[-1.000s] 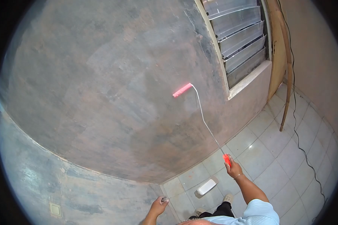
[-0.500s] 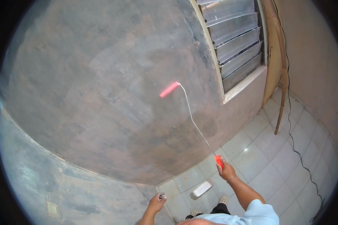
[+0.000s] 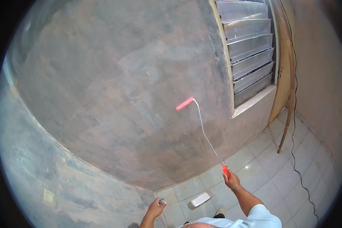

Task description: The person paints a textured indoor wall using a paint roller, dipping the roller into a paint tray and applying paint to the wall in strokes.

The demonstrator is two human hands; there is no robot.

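Observation:
My right hand [image 3: 231, 180] is closed around the red handle of a paint roller [image 3: 184, 104]. From the handle a long, thin, bent metal rod reaches up to the pink roller sleeve, which lies against the grey, patchy wall [image 3: 114, 98]. Around the sleeve and below it the wall shows darker patches. Low in the view, my left hand [image 3: 155, 209] has its fingers curled in near the wall corner. Something greyish shows at its fingertips, too small to name.
A white oblong tray [image 3: 200, 199] sits on the tiled floor [image 3: 250, 182] between my hands. To the right are a louvred window [image 3: 250, 49], a leaning wooden pole [image 3: 288, 114] and a dark cable [image 3: 302, 178] trailing across the tiles. A light switch [image 3: 48, 197] is on the left wall.
My view has tilted up and left, so the wall and window sit lower and further right. Relative to the window, the roller sleeve is slightly closer. Both hands keep their grip.

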